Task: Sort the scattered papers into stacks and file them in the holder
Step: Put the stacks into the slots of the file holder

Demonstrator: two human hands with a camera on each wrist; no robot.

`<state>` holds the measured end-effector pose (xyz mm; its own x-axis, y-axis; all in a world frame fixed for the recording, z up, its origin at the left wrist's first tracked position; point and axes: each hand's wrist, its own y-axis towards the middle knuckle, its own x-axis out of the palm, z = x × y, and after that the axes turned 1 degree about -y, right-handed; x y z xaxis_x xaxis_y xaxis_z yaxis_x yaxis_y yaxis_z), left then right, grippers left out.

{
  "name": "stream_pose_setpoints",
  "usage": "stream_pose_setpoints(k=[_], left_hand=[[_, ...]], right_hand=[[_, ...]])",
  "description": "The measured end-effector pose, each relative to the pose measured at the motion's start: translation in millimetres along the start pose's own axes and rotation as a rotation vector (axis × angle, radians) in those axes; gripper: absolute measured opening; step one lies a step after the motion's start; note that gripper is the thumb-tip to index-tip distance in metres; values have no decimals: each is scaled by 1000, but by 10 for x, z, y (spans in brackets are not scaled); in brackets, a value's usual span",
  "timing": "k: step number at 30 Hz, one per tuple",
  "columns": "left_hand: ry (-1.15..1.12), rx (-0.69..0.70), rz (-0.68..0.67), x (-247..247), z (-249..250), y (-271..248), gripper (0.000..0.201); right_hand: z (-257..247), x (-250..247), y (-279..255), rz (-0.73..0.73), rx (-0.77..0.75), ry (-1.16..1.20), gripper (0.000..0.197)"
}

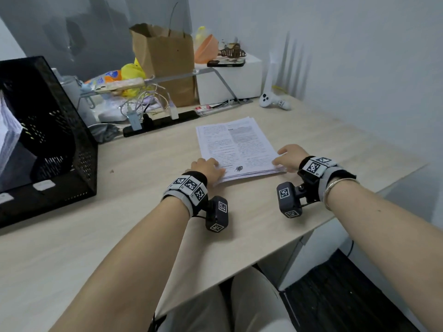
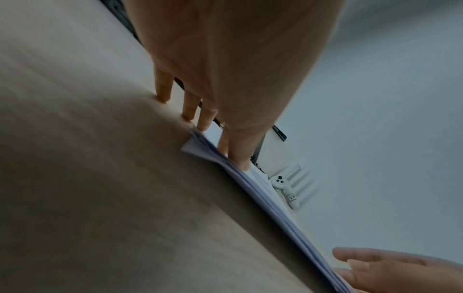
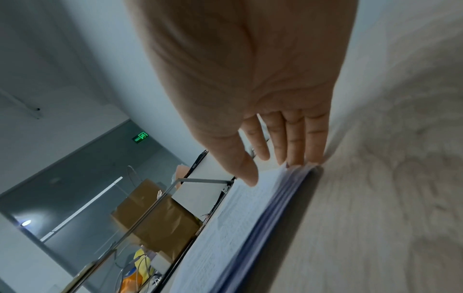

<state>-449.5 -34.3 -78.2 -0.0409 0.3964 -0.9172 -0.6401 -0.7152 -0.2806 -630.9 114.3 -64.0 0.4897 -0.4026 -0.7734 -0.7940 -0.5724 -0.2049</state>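
Squaring a stack of papers (image 1: 236, 147) in the middle of the desk (image 1: 124, 221), right of the black mesh holder (image 1: 60, 130) that sits at the far left with sheets already standing in it. Left hand (image 1: 206, 167) at the near-left corner of the stack, fingers (image 2: 235, 150) straight, tips down on the corner and on the wood beside it; nothing gripped. Right hand (image 1: 288, 156) at the near-right corner, fingers (image 3: 295, 142) extended flat along the stack's right edge, thumb out over the top sheet; no pinch seen, holding nothing. Stack lies flat, a good many sheets thick, edges slightly fanned at the near side and at the far corner. Judged handling: light per sheet but some heft as a bundle; limp, will sag if lifted by one corner; smooth sheets likely to slide on each other and splay. Best hold looks to be both short sides at once, thumbs on top, fingers slid under, or tap it upright on the desk first to even the edges. White controller (image 1: 273, 101) well beyond at far right, clutter and a paper bag (image 1: 165, 61) along the far side
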Motion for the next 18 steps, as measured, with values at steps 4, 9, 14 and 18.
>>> stream_pose_setpoints(k=[4,9,14,18], left_hand=[[14,-17,19,0,-98,-28,51],[9,-23,49,-12,-272,-198,51],[-9,-11,22,-45,-485,-378,53],[-28,-20,44,-21,-647,-554,53]], right_hand=[[-30,27,-39,-39,59,125,29],[-149,170,-174,-185,52,183,25],[-264,235,-398,-226,-28,69,18],[-368,342,-542,-213,-104,41,15]])
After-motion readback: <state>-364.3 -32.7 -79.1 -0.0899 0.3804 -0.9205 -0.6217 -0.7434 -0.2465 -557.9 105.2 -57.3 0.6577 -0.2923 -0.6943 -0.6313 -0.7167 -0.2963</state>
